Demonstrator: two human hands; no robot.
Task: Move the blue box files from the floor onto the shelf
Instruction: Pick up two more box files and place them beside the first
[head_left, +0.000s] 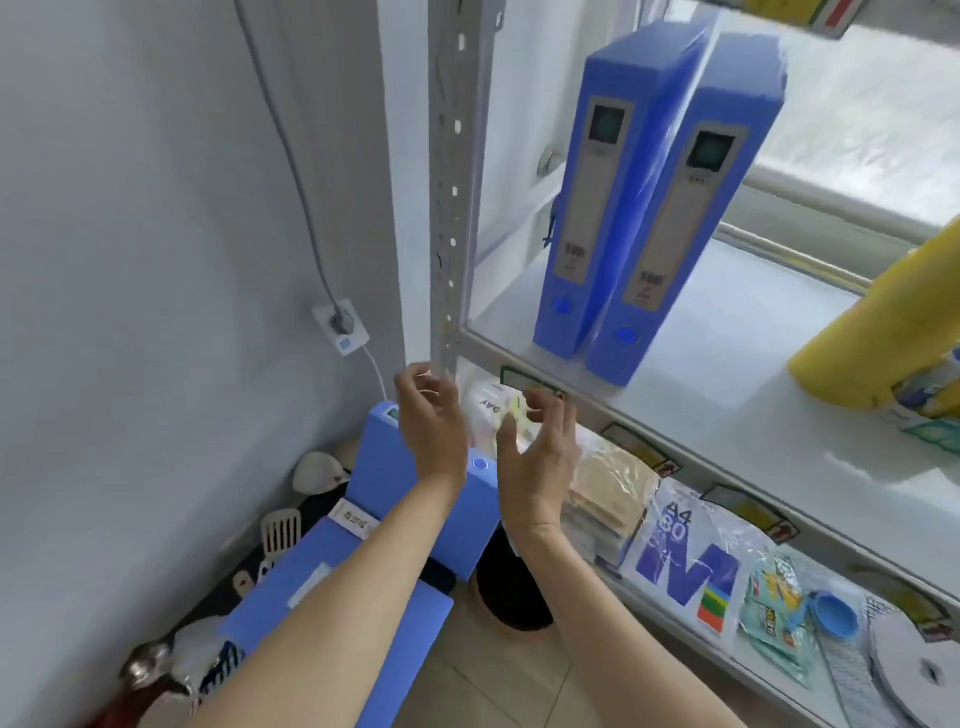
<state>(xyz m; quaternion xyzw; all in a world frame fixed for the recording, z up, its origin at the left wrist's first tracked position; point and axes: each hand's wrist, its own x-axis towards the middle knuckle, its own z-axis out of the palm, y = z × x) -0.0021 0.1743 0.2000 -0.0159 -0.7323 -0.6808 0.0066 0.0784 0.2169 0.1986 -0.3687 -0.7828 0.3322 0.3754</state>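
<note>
Two blue box files stand upright side by side on the white shelf (727, 405), the left one (597, 208) touching the right one (680, 244), spines facing me. On the floor below lie more blue box files: one (384, 478) leans at an angle and another (332, 597) lies flat nearer me. My left hand (434, 421) hovers open above the leaning file, fingers spread. Beside it, my right hand (540, 457) is open too, in front of the shelf's lower level. Neither hand holds anything.
A grey perforated shelf post (452, 208) rises just behind my hands. A yellow roll (878, 338) lies on the shelf at right. The lower shelf holds an A4 paper pack (680, 561), bagged goods and a blue lid (834, 616). A wall socket (340, 327) and floor clutter sit at left.
</note>
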